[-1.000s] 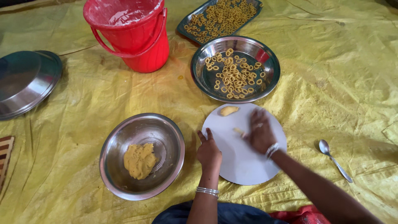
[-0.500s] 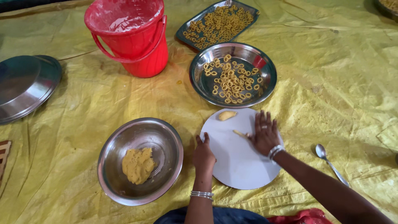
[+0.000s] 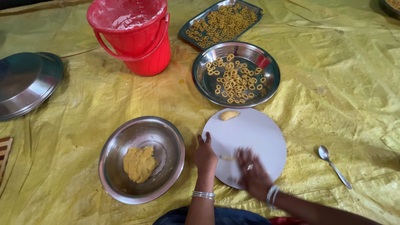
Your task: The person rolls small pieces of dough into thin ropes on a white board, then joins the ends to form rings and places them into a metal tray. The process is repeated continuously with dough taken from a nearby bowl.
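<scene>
Yellow plastic sheeting (image 3: 333, 83), creased and shiny, is covering the whole floor in the head view, and everything is sitting directly on it.

A round white board (image 3: 250, 137) is lying near the bottom centre; all places below are given from this board.

The left hand (image 3: 206, 155) is resting on the board's left edge, palm down, fingers held together and pointing away from the person, gripping nothing. Thin silver bangles (image 3: 203, 194) are circling that wrist.

The right hand (image 3: 253, 173) is lying over the near part of the board, blurred by motion, fingers spread flat and open. More bangles (image 3: 272, 194) are showing on its wrist.

A thin strip of yellow dough (image 3: 228, 158) is lying on the board between the two hands, its far end disappearing under the right hand's fingers (image 3: 243, 156).

A small dough lump (image 3: 229, 115) is sitting at the board's far edge, apart from both hands.

Just beyond the board, a steel plate (image 3: 266, 89) is holding many small dough rings (image 3: 233, 81). Farther beyond, a dark tray (image 3: 185, 33) is carrying more rings (image 3: 223, 23).

Left of the board, a steel bowl (image 3: 146, 131) is holding a mass of yellow dough (image 3: 139, 163).

Beyond and left of the board, a red bucket (image 3: 137, 41) is standing upright. Far to the left, an upturned steel lid (image 3: 27, 83) is lying.

Right of the board, a steel spoon (image 3: 333, 166) is lying well apart from the hands.
</scene>
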